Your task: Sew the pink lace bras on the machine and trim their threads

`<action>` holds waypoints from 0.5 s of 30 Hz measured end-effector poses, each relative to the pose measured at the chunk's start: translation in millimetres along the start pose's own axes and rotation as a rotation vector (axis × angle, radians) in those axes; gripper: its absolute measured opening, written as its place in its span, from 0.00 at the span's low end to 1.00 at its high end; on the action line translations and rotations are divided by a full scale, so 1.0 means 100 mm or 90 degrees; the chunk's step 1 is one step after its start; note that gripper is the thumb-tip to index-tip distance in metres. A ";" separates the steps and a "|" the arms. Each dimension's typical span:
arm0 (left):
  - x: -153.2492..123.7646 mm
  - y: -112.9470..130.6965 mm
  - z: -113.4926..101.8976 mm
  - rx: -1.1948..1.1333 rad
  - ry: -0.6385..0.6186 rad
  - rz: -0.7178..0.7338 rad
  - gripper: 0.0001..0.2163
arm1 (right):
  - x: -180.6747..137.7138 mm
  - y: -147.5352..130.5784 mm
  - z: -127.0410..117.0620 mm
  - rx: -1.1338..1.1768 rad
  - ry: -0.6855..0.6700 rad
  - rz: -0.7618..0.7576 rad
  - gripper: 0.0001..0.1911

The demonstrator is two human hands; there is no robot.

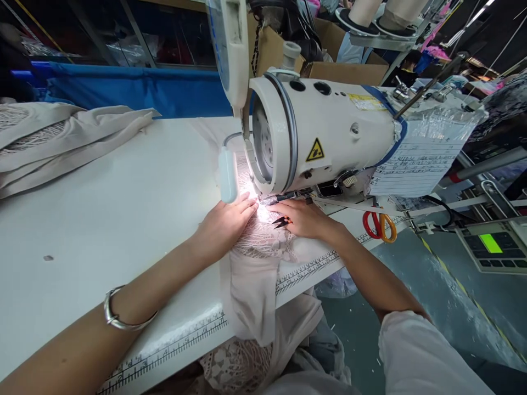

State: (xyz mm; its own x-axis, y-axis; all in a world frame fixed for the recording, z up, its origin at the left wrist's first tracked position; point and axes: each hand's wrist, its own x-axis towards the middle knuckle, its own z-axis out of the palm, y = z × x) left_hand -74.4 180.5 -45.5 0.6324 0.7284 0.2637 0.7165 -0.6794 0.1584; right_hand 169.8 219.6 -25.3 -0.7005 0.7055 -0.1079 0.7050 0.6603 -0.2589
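Pale pink lace fabric (263, 244) lies under the head of a white sewing machine (329, 129), lit brightly around the needle area. My left hand (226, 224) rests flat on the lace just left of the presser foot, fingers stretched toward it. On the other side, my right hand (307, 218) has its fingertips on the fabric close to the foot. Small thread snips (282, 221) with dark blades and an orange part stick out from under its fingers. A plain strip of the fabric hangs over the table's front edge into my lap. The needle tip is lost in glare.
A pale lamp (228, 175) hangs beside the needle. Scissors (379, 226) with red and orange handles lie right of my right arm. More beige lace fabric (69, 137) is piled at the left. A control panel (494, 244) stands at the right; a ruler tape (177, 343) runs along the front edge.
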 end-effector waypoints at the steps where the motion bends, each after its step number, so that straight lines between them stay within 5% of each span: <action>1: 0.01 0.08 0.00 -0.003 0.018 -0.015 0.20 | 0.00 0.01 0.02 0.010 0.006 -0.001 0.31; 7: -0.02 0.54 0.02 -0.161 0.065 -0.084 0.15 | -0.01 0.08 0.12 0.066 0.048 0.003 0.30; 15: 0.03 0.40 -0.07 -0.194 -0.009 -0.046 0.13 | -0.06 0.11 0.18 0.104 0.127 0.001 0.19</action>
State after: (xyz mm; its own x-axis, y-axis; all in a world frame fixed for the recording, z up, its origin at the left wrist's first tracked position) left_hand -46.0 154.3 -31.6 0.5890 0.7750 0.2288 0.6393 -0.6201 0.4548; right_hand 179.5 218.2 -44.7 -0.6520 0.7541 0.0787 0.6673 0.6200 -0.4127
